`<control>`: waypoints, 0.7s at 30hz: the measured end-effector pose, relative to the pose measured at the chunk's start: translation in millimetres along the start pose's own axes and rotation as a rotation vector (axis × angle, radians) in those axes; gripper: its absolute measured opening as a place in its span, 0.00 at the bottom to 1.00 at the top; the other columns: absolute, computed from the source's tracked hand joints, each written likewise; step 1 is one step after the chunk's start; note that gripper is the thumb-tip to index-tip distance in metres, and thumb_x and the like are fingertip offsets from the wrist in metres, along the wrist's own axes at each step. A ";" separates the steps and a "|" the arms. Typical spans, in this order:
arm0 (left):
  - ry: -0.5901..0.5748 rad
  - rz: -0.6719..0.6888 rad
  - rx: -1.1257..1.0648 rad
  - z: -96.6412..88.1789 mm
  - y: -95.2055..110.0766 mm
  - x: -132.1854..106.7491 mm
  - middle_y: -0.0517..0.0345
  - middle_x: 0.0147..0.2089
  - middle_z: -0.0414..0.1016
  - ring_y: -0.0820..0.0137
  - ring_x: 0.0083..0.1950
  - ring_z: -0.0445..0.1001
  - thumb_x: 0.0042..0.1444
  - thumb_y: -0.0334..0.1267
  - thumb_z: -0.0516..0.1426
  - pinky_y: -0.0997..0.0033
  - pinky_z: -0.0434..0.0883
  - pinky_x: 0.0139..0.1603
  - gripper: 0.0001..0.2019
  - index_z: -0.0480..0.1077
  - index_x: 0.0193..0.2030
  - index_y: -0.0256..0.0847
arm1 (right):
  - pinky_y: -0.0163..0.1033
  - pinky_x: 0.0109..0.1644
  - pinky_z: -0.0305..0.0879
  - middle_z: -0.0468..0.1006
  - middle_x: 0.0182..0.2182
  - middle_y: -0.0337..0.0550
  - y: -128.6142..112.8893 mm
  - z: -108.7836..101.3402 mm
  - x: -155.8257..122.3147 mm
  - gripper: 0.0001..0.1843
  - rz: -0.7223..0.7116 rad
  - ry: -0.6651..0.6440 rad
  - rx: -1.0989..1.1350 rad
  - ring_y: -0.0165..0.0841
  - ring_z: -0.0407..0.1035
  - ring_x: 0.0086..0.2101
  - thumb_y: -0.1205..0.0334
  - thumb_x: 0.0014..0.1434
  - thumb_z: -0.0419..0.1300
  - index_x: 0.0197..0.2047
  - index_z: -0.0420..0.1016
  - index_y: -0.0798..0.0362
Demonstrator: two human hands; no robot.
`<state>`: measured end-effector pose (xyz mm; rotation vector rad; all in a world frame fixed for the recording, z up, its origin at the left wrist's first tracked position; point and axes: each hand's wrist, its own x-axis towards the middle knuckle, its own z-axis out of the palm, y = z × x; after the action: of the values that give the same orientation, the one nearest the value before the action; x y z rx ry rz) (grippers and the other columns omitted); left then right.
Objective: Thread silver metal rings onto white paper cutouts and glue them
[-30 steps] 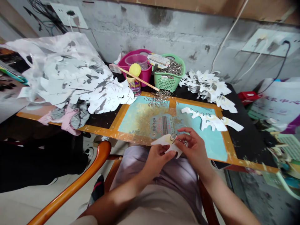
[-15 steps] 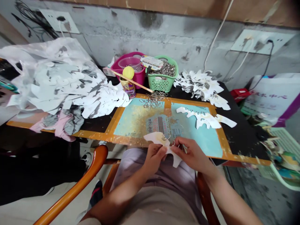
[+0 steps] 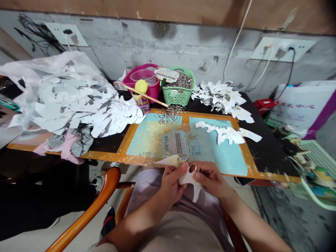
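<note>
Where we sit at the table (image 3: 252, 164), our left hand (image 3: 170, 183) and right hand (image 3: 211, 179) each pinch a white paper cutout (image 3: 187, 177) over our lap, fingers closed on its edges. Two metal rings (image 3: 182, 159) sit at its top. Loose rings (image 3: 169, 115) lie just before a green basket (image 3: 178, 96).

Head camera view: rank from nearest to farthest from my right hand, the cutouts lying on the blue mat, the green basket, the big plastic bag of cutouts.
From the right hand:
1. Loose cutouts, on the blue mat just ahead, slightly right.
2. Green basket, at the back by the wall.
3. Plastic bag, far left.
</note>
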<state>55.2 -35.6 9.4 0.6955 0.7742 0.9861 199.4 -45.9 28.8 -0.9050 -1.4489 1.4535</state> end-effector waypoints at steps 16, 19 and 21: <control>-0.090 -0.058 0.143 -13.8 6.2 1.9 0.60 0.18 0.69 0.75 0.15 0.66 0.47 0.55 0.67 0.76 0.63 0.15 0.22 0.71 0.25 0.35 | 0.36 0.24 0.59 0.70 0.18 0.38 15.2 2.3 0.9 0.23 0.119 0.128 0.253 0.32 0.65 0.20 0.41 0.62 0.58 0.27 0.71 0.52; -0.116 -0.087 0.119 -18.2 5.7 -0.1 0.62 0.16 0.67 0.76 0.14 0.64 0.46 0.53 0.68 0.77 0.61 0.14 0.21 0.71 0.24 0.35 | 0.34 0.23 0.57 0.69 0.18 0.37 13.7 7.6 2.3 0.23 0.154 0.207 0.156 0.29 0.62 0.19 0.44 0.60 0.61 0.24 0.67 0.52; -0.143 -0.096 0.083 -22.4 1.9 -1.9 0.62 0.15 0.66 0.78 0.13 0.62 0.45 0.53 0.68 0.77 0.60 0.14 0.21 0.70 0.24 0.35 | 0.34 0.22 0.58 0.68 0.19 0.37 15.6 15.3 2.7 0.22 0.205 0.216 0.222 0.29 0.61 0.19 0.44 0.60 0.62 0.24 0.67 0.52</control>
<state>35.3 -33.0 -0.8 0.7849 0.7195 0.8114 183.0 -48.1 14.3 -1.0563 -1.0385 1.5765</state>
